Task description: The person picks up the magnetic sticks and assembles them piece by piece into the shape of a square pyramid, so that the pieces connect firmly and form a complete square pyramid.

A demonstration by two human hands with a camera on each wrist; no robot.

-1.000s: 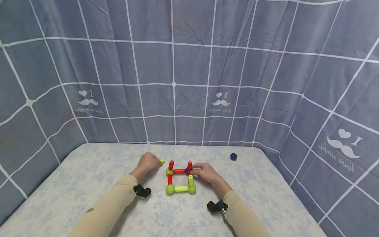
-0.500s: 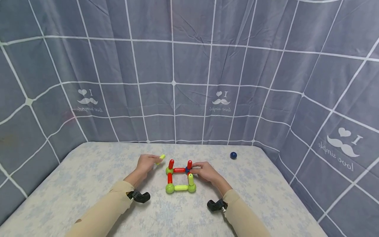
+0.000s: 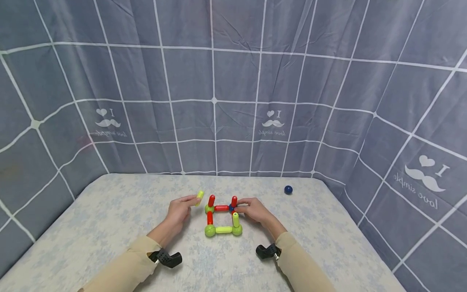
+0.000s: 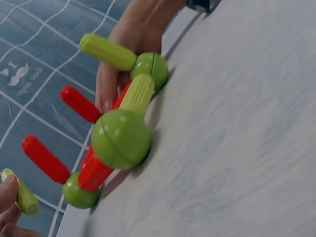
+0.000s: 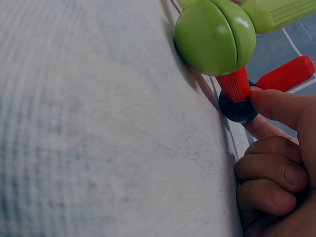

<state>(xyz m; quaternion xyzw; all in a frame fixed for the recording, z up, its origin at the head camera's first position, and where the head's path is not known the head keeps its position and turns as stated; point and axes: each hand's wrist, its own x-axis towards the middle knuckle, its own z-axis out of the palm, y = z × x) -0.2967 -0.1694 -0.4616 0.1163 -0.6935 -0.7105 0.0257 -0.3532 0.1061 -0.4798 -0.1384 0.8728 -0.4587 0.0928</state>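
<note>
Between the left hand's [image 3: 178,211] thumb and fingers a yellow-green rod [image 3: 199,196] is pinched, tilted and apart from the square frame. That frame lies on the table, made of balls and rods. Its near corners are green balls [image 3: 210,230] joined by a yellow-green crossbar [image 3: 224,229]; the other sides are red rods [image 3: 221,208]. Red uprights [image 3: 211,200] stand on both far corners, and a yellow-green upright [image 3: 236,219] on the near right one. The right hand [image 3: 254,210] pinches the dark blue corner ball [image 5: 238,109], thumb and forefinger on it, other fingers curled.
A loose dark blue ball [image 3: 288,190] sits toward the table's back right. The pale patterned tabletop [image 3: 109,219] meets a grey-blue checked curtain [image 3: 233,81] behind and at the sides. Each wrist carries a black camera mount [image 3: 166,258].
The left hand has drawn back slightly toward the person, and its yellow-green rod has turned from lying low to steeper. The right hand stays on the blue corner ball.
</note>
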